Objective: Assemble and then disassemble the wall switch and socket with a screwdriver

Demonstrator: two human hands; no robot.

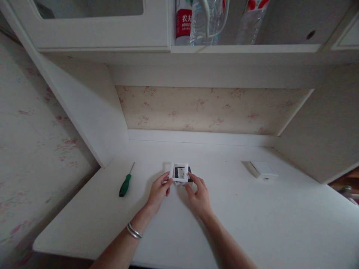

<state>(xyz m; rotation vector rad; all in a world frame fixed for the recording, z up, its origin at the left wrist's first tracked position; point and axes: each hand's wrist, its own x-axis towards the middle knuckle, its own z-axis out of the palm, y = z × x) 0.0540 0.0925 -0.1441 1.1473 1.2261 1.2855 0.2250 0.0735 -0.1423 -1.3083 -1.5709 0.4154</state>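
Observation:
A small square wall socket [181, 173] with a white frame and a dark body lies near the middle of the white desk [252, 213]. My left hand [158, 191], with metal bangles on the wrist, pinches the frame's left edge. On the frame's lower right edge my right hand [198, 194] grips with thumb and fingers. Both hands hold the socket just above or on the desk top. A green-handled screwdriver [125, 184] lies to the left of my left hand, untouched.
A second white switch plate [262, 169] lies at the right on the desk. Above, a shelf [244, 48] holds plastic water bottles [207, 20]. White cabinet side panels close in left and right; floral wallpaper [207, 110] backs the niche.

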